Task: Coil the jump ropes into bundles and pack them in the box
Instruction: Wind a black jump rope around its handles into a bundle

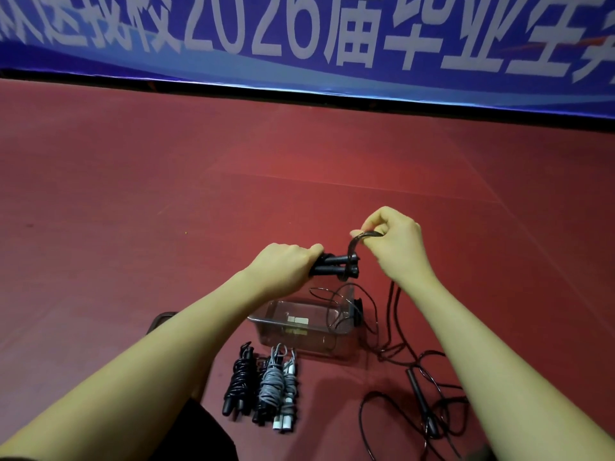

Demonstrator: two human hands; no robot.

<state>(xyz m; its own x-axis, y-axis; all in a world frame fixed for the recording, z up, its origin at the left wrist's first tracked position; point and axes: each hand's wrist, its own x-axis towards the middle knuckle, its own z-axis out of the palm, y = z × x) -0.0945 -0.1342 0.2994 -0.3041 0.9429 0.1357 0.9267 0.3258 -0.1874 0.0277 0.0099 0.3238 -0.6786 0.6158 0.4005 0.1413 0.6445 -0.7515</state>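
My left hand (286, 266) is curled round the two black handles (336, 266) of a jump rope, held side by side above the clear plastic box (301, 324). My right hand (394, 242) pinches the black cord (357, 239) between thumb and fingertips, just past the handle ends, where it arches up and over in a tight bend.

The handles' long axis runs nearly level, left to right, with the cord ends pointing toward my right hand. From the pinch the cord drops past the box's right side and trails onto the red floor (133, 194) in loose loops.

I'd judge the cord light, limp enough to wrap but springy: the bend over my finger looks ready to unwind if I let go, so tension has to stay on. The handles are the stiff part and the right place to hold, since they give the wraps a core. The cord looks smooth and may slide.

Near the box's front wall lie finished bundles: a black bundle (239, 380) to the left and a grey bundle (274, 382) with white handles, all lying lengthwise toward me. Right of the box another black handle (421, 399) lies among loose cord. The box seems to hold only a few stray loops of cord. Beyond the box hangs a blue banner (299, 44).
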